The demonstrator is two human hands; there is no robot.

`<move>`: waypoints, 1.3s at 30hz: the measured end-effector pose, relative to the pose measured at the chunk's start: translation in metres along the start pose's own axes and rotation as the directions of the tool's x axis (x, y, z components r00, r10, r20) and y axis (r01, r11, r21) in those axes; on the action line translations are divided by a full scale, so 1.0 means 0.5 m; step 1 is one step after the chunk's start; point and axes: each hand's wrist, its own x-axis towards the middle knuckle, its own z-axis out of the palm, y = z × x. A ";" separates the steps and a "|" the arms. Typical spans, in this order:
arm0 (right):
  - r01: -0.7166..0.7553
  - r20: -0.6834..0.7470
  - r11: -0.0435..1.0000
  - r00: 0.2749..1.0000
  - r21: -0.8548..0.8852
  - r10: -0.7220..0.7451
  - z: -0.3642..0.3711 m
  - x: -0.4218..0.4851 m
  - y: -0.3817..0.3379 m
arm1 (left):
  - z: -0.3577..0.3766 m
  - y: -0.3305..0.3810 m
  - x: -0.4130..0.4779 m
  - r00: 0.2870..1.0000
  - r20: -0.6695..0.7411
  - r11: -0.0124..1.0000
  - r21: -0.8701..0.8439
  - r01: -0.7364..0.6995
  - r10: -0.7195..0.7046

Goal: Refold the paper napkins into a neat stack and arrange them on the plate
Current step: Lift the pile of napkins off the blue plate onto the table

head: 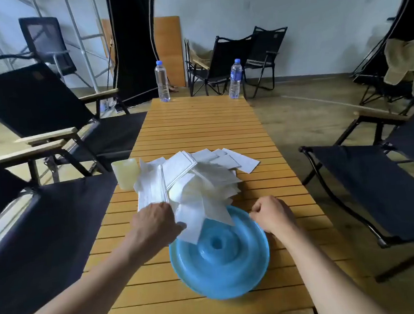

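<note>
A loose heap of white paper napkins point(193, 180) lies on the slatted wooden table point(198, 122), fanned out and untidy. A few flat napkins point(239, 161) lie spread behind it to the right. The lowest napkins overlap the far rim of a round blue plate point(222, 263) that sits near the front of the table. My left hand point(154, 224) grips the left side of the heap, fingers curled into the paper. My right hand point(272, 215) hovers by the plate's far right rim with its fingers curled; I see nothing in it.
A pale yellow cup point(125, 173) stands just left of the heap. Two water bottles point(162, 82) point(235, 79) stand at the table's far end. Black folding chairs flank the table on the left point(47, 115) and right point(378, 179).
</note>
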 end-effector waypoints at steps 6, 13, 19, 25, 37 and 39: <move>0.021 0.015 0.999 1.000 0.028 -0.021 0.013 -0.001 0.002 | 0.040 -0.007 -0.023 0.897 0.423 0.945 -0.224 0.238 -0.125; -0.109 -0.083 0.993 0.990 0.052 0.113 -0.047 0.026 0.093 | 0.044 0.083 -0.023 0.903 0.428 0.805 -0.525 0.277 -0.032; -0.195 -0.159 0.974 0.964 0.114 0.211 -0.114 0.054 0.186 | 0.046 0.185 -0.019 0.911 0.412 0.754 -0.604 0.258 0.019; -0.193 -0.163 0.968 0.962 0.160 0.218 -0.127 0.053 0.193 | 0.045 0.142 -0.026 0.935 0.345 0.841 -0.528 0.116 0.087; 0.483 -0.001 0.873 0.875 -0.065 -0.484 0.026 -0.102 -0.114 | -0.039 -0.022 -0.065 0.996 0.015 0.687 -0.725 -0.049 0.087; 0.479 -0.084 0.875 0.871 -0.063 -0.483 0.053 -0.100 -0.108 | -0.012 -0.032 -0.094 0.998 -0.025 0.567 -0.822 -0.058 0.065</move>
